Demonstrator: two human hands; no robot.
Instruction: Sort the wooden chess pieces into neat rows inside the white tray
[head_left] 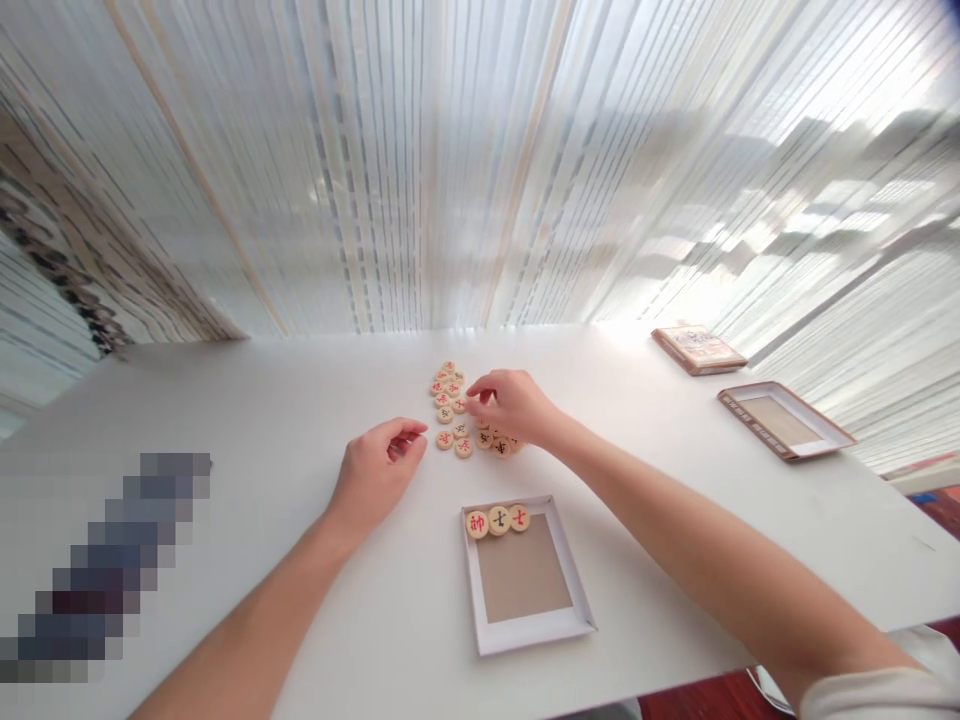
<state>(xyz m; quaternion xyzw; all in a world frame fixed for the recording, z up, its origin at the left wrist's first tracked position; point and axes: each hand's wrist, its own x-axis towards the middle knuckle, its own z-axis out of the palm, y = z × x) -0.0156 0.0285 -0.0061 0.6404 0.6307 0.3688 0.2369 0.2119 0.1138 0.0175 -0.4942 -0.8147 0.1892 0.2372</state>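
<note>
My right hand (510,402) reaches over the cluster of round wooden Chinese chess pieces (444,400). Its thumb and index finger pinch at the edge of a piece with a red character (460,405). Several more pieces with black characters (501,447) lie partly hidden beneath that hand. Left of the cluster, my left hand (380,462) rests loosely curled, a small gap between thumb and fingers, with nothing visible in it. Nearer to me lies a shallow white-walled box tray (525,632) with a brown bottom. Three pieces (499,520) sit in a row along its far side, two red-lettered and one black-lettered.
On the right of the white table (637,560) lie a flat printed box (699,350) and another shallow open box part (787,420). A striped sheer curtain (450,180) hangs along the far edge. A blurred-out dark object (112,560) lies at the left.
</note>
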